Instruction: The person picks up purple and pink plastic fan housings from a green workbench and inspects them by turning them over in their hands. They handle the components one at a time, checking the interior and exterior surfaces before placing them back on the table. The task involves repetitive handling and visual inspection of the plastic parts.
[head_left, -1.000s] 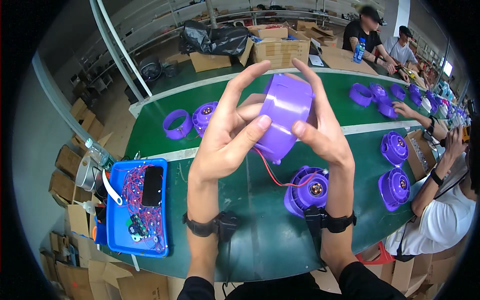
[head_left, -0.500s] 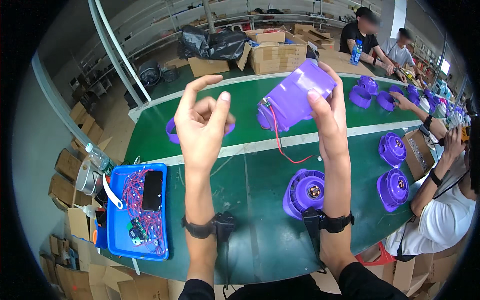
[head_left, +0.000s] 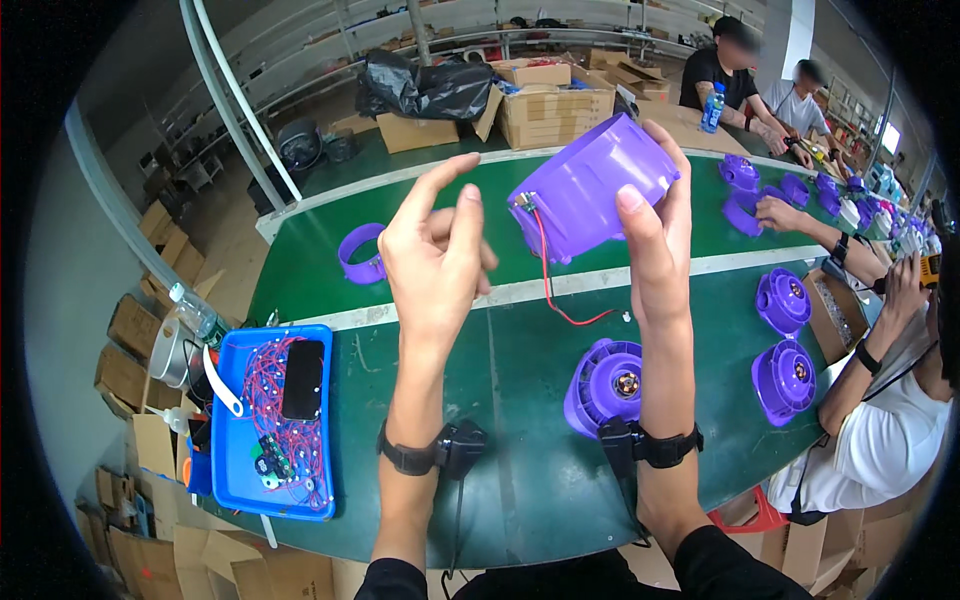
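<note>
Raised over the green table, my right hand (head_left: 656, 240) grips a purple plastic housing (head_left: 592, 190) by its right side, thumb in front. A small part with a red and a black wire (head_left: 552, 290) sits at the housing's left edge, and the wires hang down. To the left of it, apart from it, is my left hand (head_left: 440, 245). Its index finger and thumb are stretched out and apart, the other fingers half curled, and nothing shows in them. Partly behind my right forearm, a round purple fan-like unit (head_left: 604, 388) with a metal centre lies on the table.
A blue tray (head_left: 222, 430) with wires, small circuit boards and a black phone (head_left: 303, 380) stands at left. A purple ring (head_left: 358, 254) lies behind my left hand. Two purple units (head_left: 784, 380) sit at right beside a co-worker (head_left: 880, 400). Cardboard boxes (head_left: 556, 118) stand at the back.
My left hand has moved right, closer to the housing, uncovering the purple ring. The housing has turned slightly in my right hand. At right, a co-worker's hand has moved left, to a purple ring.
</note>
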